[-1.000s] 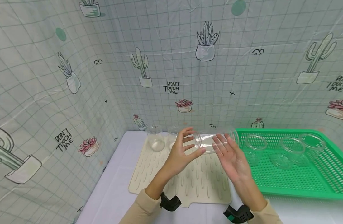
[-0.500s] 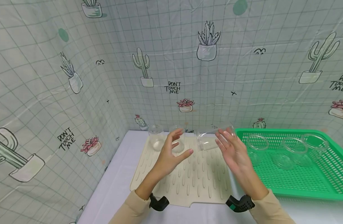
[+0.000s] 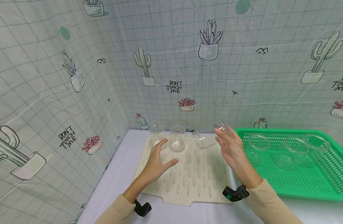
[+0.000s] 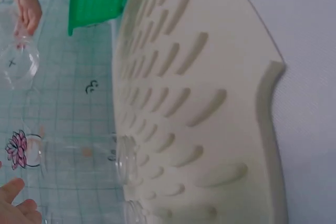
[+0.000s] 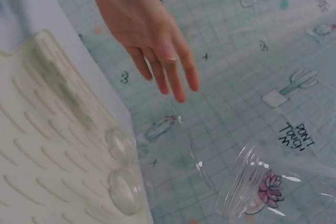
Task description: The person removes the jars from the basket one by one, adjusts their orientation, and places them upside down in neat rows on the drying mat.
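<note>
My right hand (image 3: 233, 152) holds a clear jar (image 3: 205, 142) on its side above the far right of the beige ridged mat (image 3: 193, 189). The jar's ringed neck points left; its other end lies behind the fingers. The same neck shows large in the right wrist view, as a jar rim (image 5: 239, 184). My left hand (image 3: 155, 165) is over the mat's left part with thumb and fingers spread, touching nothing. Two more clear jars, one on the left (image 3: 156, 132) and one beside it (image 3: 178, 137), stand on the mat's far edge, necks down on it in the left wrist view.
A green plastic basket (image 3: 300, 193) stands right of the mat, with several clear jars (image 3: 293, 152) inside. A white cloth (image 3: 109, 186) covers the table. Behind and to the left hangs a grid-patterned curtain (image 3: 160, 37) printed with cacti.
The left hand has let go of the jar's neck end and drawn back left and down. The right hand keeps the jar, whose neck now tips lower.
</note>
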Demonstrator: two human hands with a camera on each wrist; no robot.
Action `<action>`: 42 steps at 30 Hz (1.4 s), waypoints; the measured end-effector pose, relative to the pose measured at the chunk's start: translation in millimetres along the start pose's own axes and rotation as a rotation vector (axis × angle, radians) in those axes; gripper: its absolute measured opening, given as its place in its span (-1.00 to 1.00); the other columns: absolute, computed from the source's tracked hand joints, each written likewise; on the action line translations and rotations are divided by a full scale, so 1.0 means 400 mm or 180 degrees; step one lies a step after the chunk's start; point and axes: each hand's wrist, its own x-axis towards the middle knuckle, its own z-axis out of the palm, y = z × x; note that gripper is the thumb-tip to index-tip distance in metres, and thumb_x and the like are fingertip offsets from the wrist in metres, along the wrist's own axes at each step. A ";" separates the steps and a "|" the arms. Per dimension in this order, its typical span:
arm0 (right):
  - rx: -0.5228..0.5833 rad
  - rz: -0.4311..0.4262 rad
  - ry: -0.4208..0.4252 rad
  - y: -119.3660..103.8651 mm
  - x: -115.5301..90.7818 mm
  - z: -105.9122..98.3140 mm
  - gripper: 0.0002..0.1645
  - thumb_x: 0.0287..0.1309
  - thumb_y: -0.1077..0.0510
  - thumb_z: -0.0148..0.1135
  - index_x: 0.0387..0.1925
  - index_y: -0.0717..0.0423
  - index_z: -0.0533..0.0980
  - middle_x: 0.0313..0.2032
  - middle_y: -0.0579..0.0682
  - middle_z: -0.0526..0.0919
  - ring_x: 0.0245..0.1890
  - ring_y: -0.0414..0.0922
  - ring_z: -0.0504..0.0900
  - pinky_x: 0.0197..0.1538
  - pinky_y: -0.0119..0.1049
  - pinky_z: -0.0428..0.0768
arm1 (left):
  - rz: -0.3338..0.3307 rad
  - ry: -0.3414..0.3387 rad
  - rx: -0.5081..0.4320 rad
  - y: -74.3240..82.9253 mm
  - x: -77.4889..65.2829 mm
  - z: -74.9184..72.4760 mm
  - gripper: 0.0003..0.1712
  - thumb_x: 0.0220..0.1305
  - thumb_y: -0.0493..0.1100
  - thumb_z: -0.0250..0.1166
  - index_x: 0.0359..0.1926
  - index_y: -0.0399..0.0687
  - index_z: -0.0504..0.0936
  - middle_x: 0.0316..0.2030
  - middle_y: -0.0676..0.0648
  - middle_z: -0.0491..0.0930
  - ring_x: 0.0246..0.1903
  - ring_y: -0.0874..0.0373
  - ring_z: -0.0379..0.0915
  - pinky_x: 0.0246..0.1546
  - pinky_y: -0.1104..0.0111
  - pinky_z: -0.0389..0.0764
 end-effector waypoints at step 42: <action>-0.1808 -0.0146 0.0742 0.147 0.179 0.008 0.00 -0.21 0.25 0.48 0.26 0.06 0.13 0.23 0.08 0.27 0.25 0.04 0.15 0.18 -0.14 0.32 | -0.0232 -0.0683 0.1532 -0.218 -0.045 0.015 0.18 0.04 0.43 0.12 0.40 -0.27 -0.08 0.39 -0.32 -0.24 0.36 -0.21 -0.36 0.30 -0.03 -0.16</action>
